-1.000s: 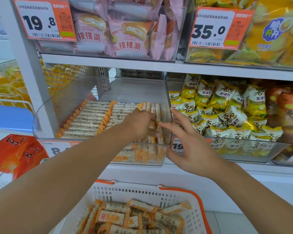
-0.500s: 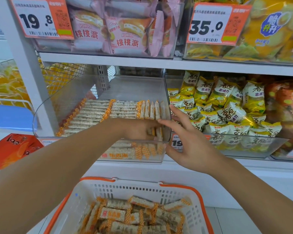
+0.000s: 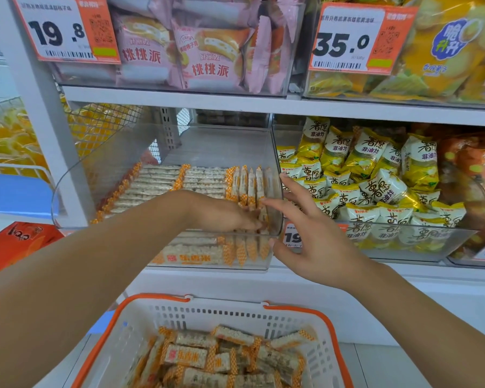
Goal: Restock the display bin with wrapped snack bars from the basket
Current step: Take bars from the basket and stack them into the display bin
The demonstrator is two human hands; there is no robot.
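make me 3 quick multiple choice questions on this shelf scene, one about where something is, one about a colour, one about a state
1. Where is the left hand?
A. inside the clear display bin, at the snack bars standing in a row
B. down in the basket
C. on the upper shelf

2. What colour is the rim of the basket?
A. blue
B. orange
C. green

3. What state is the right hand in?
A. fist closed on a bar
B. open, fingers spread, beside the bin's right front corner
C. gripping the basket handle

Answers:
1 A, the left forearm reaches over the bin's front wall and the fingers lie at the upright bars.
2 B, an orange band runs round the white basket.
3 B, the fingers are straight and spread and hold nothing.
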